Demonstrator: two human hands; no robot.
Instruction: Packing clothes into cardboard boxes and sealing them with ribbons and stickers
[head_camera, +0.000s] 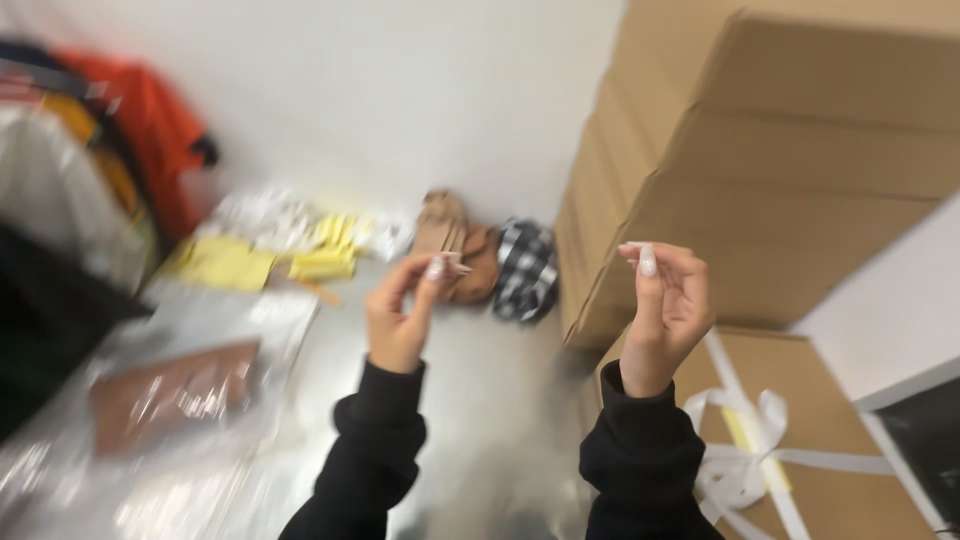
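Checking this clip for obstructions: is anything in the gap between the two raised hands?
Nothing visible. The left hand and right hand are raised apart in open air, fingertips pinched; any small item in either grip is too blurred to tell. The brown and checked bags lie far behind.

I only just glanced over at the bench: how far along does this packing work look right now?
Done: a brown item in a clear bag lies on the table. In hand: both hands are raised, the left hand and right hand each pinching something small and pale, too blurred to identify. Left: yellow and white pieces, tan and checked items lie loose by the wall.
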